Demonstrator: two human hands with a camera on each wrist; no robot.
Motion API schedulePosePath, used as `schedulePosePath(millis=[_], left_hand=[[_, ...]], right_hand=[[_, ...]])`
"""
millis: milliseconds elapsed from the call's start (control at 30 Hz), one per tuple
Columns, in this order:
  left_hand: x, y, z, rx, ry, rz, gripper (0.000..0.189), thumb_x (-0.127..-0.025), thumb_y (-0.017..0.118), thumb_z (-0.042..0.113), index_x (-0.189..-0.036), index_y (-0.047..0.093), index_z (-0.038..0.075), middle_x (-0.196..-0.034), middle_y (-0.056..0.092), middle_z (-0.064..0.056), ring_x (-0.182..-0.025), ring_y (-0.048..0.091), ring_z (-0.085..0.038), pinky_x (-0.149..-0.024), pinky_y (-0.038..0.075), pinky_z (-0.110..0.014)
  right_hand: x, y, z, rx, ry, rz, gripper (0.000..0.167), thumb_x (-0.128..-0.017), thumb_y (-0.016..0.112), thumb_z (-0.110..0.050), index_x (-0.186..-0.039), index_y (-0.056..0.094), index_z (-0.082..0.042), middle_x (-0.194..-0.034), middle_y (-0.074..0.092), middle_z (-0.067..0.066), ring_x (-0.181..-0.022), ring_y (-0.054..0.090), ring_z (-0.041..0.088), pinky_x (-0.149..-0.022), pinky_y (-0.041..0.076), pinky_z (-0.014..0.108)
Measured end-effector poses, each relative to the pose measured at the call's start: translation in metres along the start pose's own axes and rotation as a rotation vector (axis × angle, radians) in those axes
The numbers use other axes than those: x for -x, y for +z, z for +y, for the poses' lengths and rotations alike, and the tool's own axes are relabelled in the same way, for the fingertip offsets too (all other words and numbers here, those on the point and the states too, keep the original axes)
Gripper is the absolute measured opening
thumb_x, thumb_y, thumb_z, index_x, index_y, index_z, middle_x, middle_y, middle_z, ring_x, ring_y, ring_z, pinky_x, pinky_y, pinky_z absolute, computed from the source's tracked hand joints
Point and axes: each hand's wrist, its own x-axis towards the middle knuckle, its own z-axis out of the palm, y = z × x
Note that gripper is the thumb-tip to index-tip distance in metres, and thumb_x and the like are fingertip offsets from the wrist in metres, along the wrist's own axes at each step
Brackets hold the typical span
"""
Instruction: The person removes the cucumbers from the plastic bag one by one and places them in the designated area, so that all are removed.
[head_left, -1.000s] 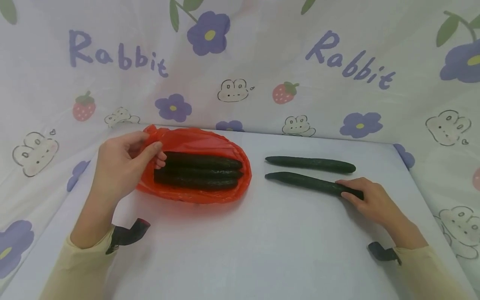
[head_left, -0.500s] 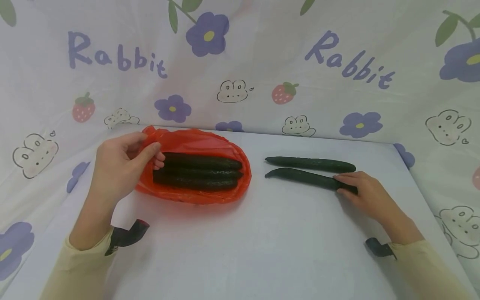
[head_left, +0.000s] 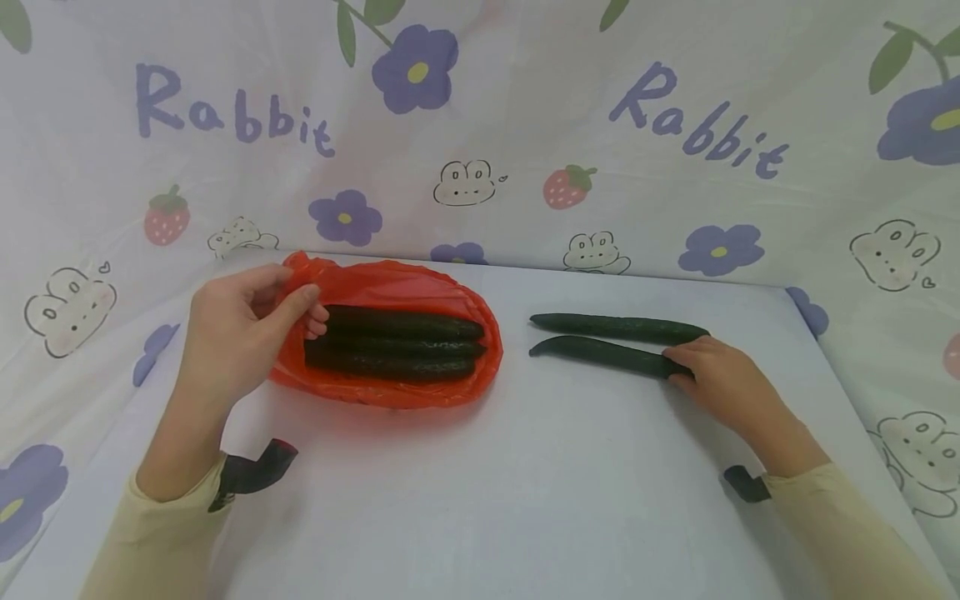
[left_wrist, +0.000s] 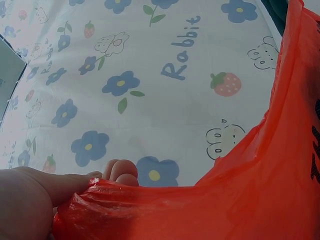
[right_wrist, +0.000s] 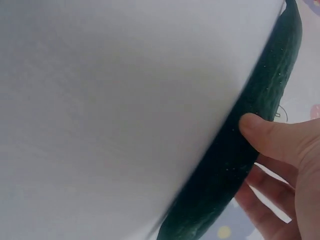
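Observation:
My left hand [head_left: 240, 325] pinches the gathered left edge of a red plastic bag [head_left: 397, 283]. Thumb and fingers close on the crumpled film of the bag [left_wrist: 230, 205] in the left wrist view. Inside the bag's open mouth, three dark green cucumbers [head_left: 397, 346] lie side by side. To its right are two more cucumbers. The nearer cucumber [head_left: 607, 354] is gripped at its right end by my right hand [head_left: 723, 383], thumb on the near side. The farther cucumber [head_left: 615, 327] lies just behind, its right tip by my knuckles.
A white tabletop [head_left: 480, 492] stretches in front of the bag and cucumbers. Behind it hangs a white cloth [head_left: 525, 108] printed with flowers, strawberries and rabbits. Black mounts [head_left: 258, 468] stick out from both sleeves.
My right hand has moved left and slightly up in the head view, carrying the near cucumber's right end with it while its left tip stays about in place. The left hand has hardly moved.

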Motion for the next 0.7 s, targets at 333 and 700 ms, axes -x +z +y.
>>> schedulePosePath(millis=[333,700], left_hand=[[0.001,0.0,0.0,0.004,0.016,0.007,0.028,-0.109,0.069,0.022,-0.126,0.075,0.0,-0.093,0.078,-0.013,-0.076,0.075,-0.007,-0.079,0.057,-0.012],[0.0,-0.001,0.002,-0.002,0.015,0.003,0.027,-0.109,0.069,0.023,-0.125,0.075,0.002,-0.094,0.078,-0.012,-0.077,0.075,-0.009,-0.079,0.057,-0.013]], right_hand=[[-0.002,0.001,0.005,-0.031,-0.031,0.003,0.039,-0.087,0.086,0.004,-0.124,0.076,0.006,-0.117,0.076,0.023,-0.113,0.07,0.044,-0.096,0.057,0.061],[-0.011,0.001,0.006,-0.044,-0.006,-0.015,0.037,-0.09,0.084,0.005,-0.126,0.075,0.006,-0.12,0.074,0.025,-0.116,0.069,0.045,-0.099,0.055,0.062]])
